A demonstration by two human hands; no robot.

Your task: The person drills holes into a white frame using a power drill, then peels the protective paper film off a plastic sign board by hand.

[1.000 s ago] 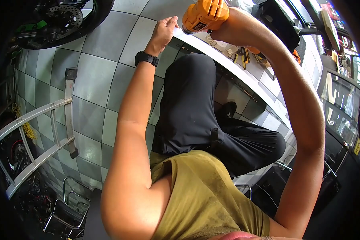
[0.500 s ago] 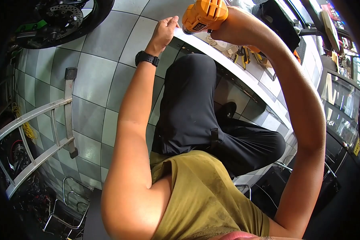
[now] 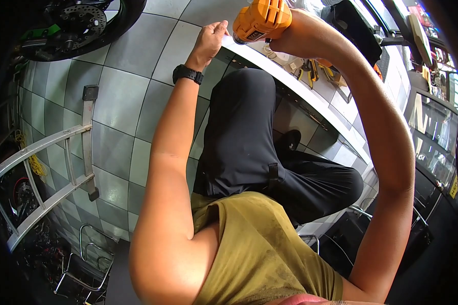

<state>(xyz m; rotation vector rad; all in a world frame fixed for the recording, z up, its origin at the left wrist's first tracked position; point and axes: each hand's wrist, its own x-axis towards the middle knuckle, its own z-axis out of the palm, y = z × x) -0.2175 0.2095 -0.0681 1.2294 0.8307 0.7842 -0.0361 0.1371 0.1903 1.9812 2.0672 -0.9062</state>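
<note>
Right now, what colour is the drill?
The drill is mostly orange, seen best in the head view.

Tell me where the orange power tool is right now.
In the head view, the orange power tool is at the top, slightly right of centre, gripped in the right hand with the left hand close by.

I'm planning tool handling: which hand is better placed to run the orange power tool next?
Probably the right hand: it holds the orange power tool, while the left hand is near its nose.
</note>
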